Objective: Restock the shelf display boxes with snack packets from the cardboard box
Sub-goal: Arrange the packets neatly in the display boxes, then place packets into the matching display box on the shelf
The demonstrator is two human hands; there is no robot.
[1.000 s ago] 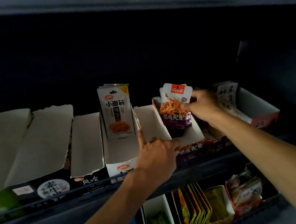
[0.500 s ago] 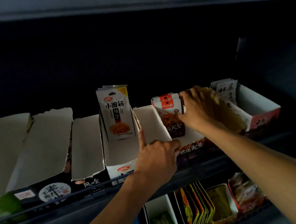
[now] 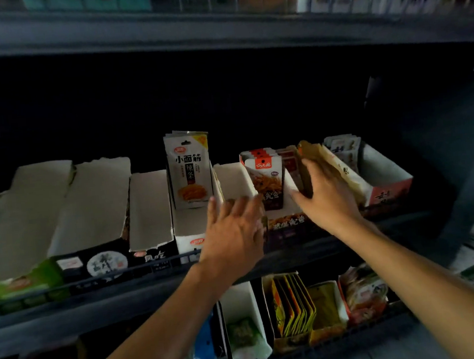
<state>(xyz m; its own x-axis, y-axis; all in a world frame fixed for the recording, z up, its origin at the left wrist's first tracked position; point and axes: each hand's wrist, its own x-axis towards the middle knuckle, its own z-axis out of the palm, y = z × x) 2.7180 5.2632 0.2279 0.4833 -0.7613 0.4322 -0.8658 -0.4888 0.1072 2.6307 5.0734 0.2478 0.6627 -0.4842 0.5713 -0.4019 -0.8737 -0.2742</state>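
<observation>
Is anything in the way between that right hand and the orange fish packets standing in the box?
Nothing visible. The right hand sits just right of the fish packets inside the same box, with only a bare strip of box floor between them. The left hand lies at the box's left front corner, clear of that gap.

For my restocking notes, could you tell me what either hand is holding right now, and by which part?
Nothing is held. The left hand is spread open at the display box front; the right hand lies flat beside the snack packets.
</observation>
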